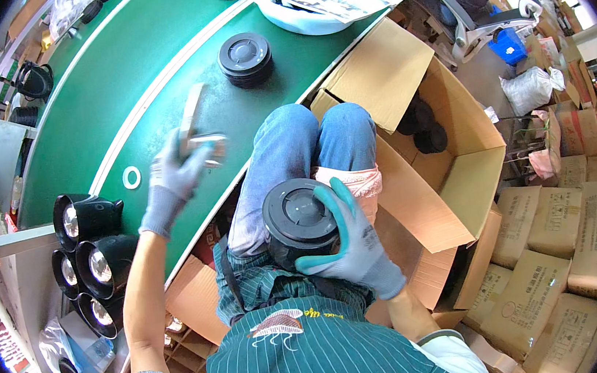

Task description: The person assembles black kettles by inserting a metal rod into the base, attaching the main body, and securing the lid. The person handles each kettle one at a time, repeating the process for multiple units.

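My right hand (pixel 353 243), in a grey-and-teal glove, curls round the side of a black round vessel (pixel 300 214) with a disc-shaped top. The vessel rests on my lap. My left hand (pixel 177 172), gloved alike, is over the green table (pixel 172 46) and smeared by motion. In its fingers is a pale strip-like object (pixel 191 114) with a shiny rounded part; its kind cannot be made out. Beyond that hand stands a stack of black round lids (pixel 246 58). A white ring (pixel 132 177) lies flat on the table to the left of the hand.
Several black vessels with shiny insides (pixel 100 269) lie stacked at the left. An open cardboard box (pixel 475 188) with black round parts stands at my right. A blue basin (pixel 305 20) sits at the table's far end. Sealed cartons (pixel 524 293) fill the right side.
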The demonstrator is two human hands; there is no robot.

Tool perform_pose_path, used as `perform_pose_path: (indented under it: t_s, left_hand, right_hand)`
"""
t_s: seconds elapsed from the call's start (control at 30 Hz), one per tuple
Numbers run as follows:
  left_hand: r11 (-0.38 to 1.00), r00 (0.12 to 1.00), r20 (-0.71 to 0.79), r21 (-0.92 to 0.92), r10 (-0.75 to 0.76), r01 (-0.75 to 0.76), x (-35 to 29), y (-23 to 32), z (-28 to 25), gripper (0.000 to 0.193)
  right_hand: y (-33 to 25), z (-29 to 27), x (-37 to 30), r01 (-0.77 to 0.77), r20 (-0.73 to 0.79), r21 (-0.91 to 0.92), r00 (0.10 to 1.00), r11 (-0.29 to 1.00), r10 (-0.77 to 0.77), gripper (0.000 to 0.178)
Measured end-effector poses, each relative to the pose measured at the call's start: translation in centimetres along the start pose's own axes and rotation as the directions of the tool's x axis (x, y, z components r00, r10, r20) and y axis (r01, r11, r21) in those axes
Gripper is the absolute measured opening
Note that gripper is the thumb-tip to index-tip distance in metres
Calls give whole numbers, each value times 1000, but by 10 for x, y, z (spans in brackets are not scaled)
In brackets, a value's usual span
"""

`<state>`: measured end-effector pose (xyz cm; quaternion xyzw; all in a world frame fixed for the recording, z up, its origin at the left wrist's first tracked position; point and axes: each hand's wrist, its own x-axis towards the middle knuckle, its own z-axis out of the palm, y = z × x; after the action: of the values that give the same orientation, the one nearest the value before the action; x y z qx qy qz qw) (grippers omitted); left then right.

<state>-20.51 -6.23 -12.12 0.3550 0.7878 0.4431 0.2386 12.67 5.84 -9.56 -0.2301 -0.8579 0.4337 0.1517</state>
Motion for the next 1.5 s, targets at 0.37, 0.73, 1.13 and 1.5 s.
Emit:
perform_pose_path:
  t_s: [0.37, 0.73, 1.13, 1.5]
  left_hand:
    - [550, 924, -353, 805, 144, 222, -25, -173, -59, 74]
    - [713, 711, -104, 223, 696, -665, -45, 14, -2, 69]
    - [768, 819, -434, 640, 376, -14, 299, 19, -109, 55]
    - [711, 731, -589, 672, 344, 207, 423, 11, -50, 91]
  right_hand:
    - [-37, -23, 24, 120, -238, 96, 967, 988, -94, 92]
    - [36, 37, 146, -137, 163, 986, 919, -97, 358, 62]
    - [32, 169, 162, -422, 582, 747, 789, 514, -198, 50]
    - [-121, 232, 212, 696, 175, 318, 624, 643, -762, 50]
